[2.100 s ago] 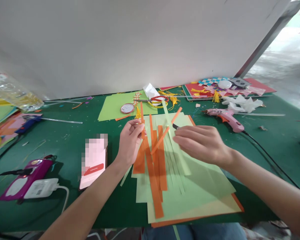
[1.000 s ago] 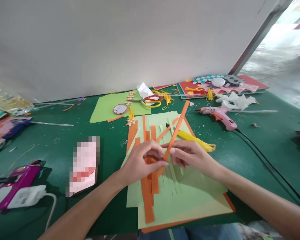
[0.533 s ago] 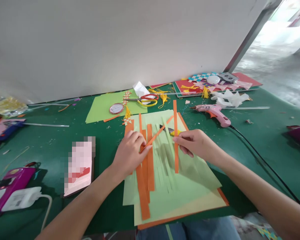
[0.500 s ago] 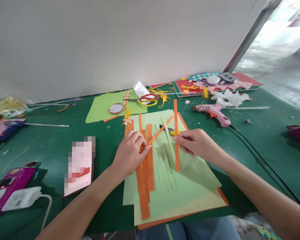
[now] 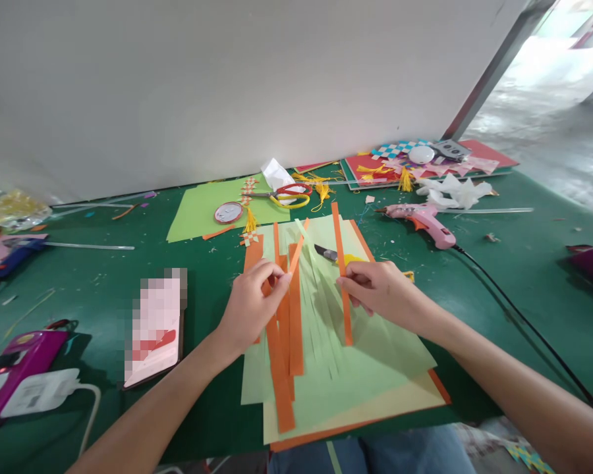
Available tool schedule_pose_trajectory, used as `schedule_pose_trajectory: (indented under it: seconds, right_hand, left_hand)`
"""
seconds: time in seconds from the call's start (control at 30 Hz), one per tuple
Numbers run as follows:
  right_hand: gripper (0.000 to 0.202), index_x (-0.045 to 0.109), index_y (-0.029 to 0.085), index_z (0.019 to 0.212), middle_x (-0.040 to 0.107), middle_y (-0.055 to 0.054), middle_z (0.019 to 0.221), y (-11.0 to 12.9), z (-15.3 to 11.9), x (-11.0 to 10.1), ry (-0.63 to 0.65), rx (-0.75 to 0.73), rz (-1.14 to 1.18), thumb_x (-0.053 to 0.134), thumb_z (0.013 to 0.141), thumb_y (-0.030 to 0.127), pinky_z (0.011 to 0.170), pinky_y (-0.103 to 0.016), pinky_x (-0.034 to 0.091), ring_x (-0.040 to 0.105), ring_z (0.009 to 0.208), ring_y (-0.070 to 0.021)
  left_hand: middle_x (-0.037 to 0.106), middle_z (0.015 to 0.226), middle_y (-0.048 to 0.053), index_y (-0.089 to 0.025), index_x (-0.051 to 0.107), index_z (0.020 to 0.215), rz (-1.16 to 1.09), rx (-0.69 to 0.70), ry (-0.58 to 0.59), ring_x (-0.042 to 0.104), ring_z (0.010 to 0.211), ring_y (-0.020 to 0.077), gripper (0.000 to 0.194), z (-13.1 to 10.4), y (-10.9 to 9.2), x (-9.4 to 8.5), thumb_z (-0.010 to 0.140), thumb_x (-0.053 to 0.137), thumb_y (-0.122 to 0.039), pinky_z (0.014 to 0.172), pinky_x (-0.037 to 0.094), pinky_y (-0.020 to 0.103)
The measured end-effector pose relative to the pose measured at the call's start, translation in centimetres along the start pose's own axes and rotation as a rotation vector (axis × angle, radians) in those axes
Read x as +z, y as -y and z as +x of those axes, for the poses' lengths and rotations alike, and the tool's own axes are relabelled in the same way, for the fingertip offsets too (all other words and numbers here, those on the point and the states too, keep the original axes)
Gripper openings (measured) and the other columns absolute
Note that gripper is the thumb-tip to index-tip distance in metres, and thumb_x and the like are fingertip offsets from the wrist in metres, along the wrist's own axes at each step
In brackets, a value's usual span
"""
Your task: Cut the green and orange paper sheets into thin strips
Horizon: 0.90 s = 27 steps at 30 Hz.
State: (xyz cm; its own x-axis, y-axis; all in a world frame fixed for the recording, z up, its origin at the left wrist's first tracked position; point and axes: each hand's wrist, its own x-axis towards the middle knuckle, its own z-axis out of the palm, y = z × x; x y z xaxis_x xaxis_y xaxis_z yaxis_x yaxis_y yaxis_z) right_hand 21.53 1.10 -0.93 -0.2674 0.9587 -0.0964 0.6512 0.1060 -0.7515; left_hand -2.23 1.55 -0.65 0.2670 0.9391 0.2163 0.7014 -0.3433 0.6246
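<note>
My left hand (image 5: pixel 252 299) pinches a narrow orange paper strip (image 5: pixel 297 253) between thumb and fingers, its free end pointing up and slightly right. My right hand (image 5: pixel 388 289) is closed on another orange paper strip (image 5: pixel 339 240), held nearly upright with its top leaning left. Both hands hover over stacked light green sheets (image 5: pixel 375 368). Several thin green strips (image 5: pixel 321 329) lie between the hands. Wider orange strips (image 5: pixel 296 329) rest under and below my left hand. Behind the right-hand strip is a utility knife (image 5: pixel 326 253), its yellow handle partly hidden by that strip and hand.
Scissors (image 5: pixel 296 196), a round tape roll (image 5: pixel 228 212) and yellow tassels (image 5: pixel 250 220) lie at the back. A pink glue gun (image 5: pixel 425 220) with a black cord is on the right. On the left are a phone (image 5: pixel 155 342) and a purple-and-white power block (image 5: pixel 29 368).
The strip in my left hand has swung from a long rightward slant to steeper, its tip moving left, away from the other strip. The right-hand strip now leans slightly left; more knife shows.
</note>
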Motion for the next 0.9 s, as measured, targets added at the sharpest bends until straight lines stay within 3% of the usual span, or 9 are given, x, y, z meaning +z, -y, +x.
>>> schedule_pose_trajectory:
  seconds: [0.2,0.4,0.53,0.6,0.67,0.73,0.8,0.9]
  right_hand:
    - [0.028,0.045,0.02,0.063,0.044,0.005,0.053,0.0,-0.1,0.9,0.034,-0.068,-0.054,0.05,0.088,0.032,0.048,-0.025,0.026,0.035,0.048,-0.0086]
    - [0.027,0.045,0.02,0.063,0.039,0.006,0.054,-0.1,-0.1,0.9,0.111,-0.076,0.001,0.052,0.087,0.031,0.048,-0.025,0.026,0.032,0.051,-0.0087]
    - [0.03,0.044,0.02,0.063,0.04,0.007,0.053,0.1,-0.1,0.7,0.144,-0.031,0.081,0.052,0.088,0.033,0.047,-0.025,0.027,0.035,0.047,-0.0078]
    - [0.032,0.044,0.02,0.062,0.04,0.007,0.051,0.3,-0.1,0.5,0.124,-0.013,0.142,0.053,0.089,0.035,0.047,-0.025,0.028,0.038,0.046,-0.0078]
    - [0.032,0.049,0.019,0.063,0.046,0.005,0.055,0.5,0.0,0.3,0.095,-0.025,0.246,0.055,0.089,0.037,0.049,-0.025,0.032,0.043,0.05,-0.0085]
    - [0.029,0.061,0.019,0.069,0.059,0.0,0.071,0.7,0.0,0.0,0.097,-0.083,0.423,0.058,0.088,0.04,0.056,-0.024,0.04,0.054,0.063,-0.0108]
    - [0.022,0.069,0.02,0.078,0.066,-0.004,0.096,0.9,0.0,-0.2,0.129,-0.157,0.622,0.063,0.085,0.04,0.07,-0.026,0.047,0.061,0.087,-0.0155]
    - [0.016,0.073,0.023,0.076,0.066,-0.004,0.114,1.1,-0.2,-0.2,0.172,-0.212,0.84,0.067,0.084,0.036,0.093,-0.033,0.045,0.057,0.113,-0.0205]
  left_hand:
    - [0.045,0.061,-0.005,-0.019,0.053,0.074,-0.359,-0.197,0.038,0.04,0.054,0.0092,0.03,-0.1,-0.7,-0.3,0.093,0.054,-0.042,0.051,0.031,0.023]
    - [0.056,0.072,-0.002,-0.019,0.056,0.078,-0.655,-0.187,-0.028,0.05,0.059,0.0085,0.024,0.0,-0.4,-0.3,0.094,0.055,-0.037,0.056,0.041,0.021]
    - [0.057,0.076,-0.002,-0.019,0.054,0.078,-0.765,-0.205,-0.125,0.05,0.056,0.0067,0.023,0.2,-0.3,-0.2,0.095,0.055,-0.035,0.052,0.04,0.019]
    - [0.058,0.074,-0.003,-0.019,0.053,0.08,-0.791,-0.2,-0.11,0.052,0.056,0.0069,0.021,0.2,-0.4,-0.2,0.095,0.056,-0.035,0.052,0.041,0.019]
    - [0.06,0.073,-0.003,-0.02,0.053,0.084,-0.801,-0.184,-0.023,0.056,0.056,0.0073,0.018,0.1,-0.7,-0.2,0.095,0.056,-0.033,0.053,0.044,0.019]
    - [0.063,0.07,-0.003,-0.019,0.052,0.086,-0.81,-0.187,0.126,0.06,0.055,0.0083,0.017,-0.2,-1.2,-0.2,0.096,0.055,-0.033,0.055,0.047,0.019]
    - [0.065,0.066,-0.003,-0.019,0.05,0.087,-0.826,-0.227,0.282,0.063,0.054,0.0101,0.018,-0.6,-1.7,0.0,0.096,0.053,-0.034,0.054,0.049,0.02]
    - [0.067,0.064,-0.002,-0.02,0.047,0.086,-0.877,-0.292,0.444,0.065,0.052,0.0129,0.022,-1.0,-2.3,0.4,0.096,0.053,-0.039,0.052,0.051,0.022]
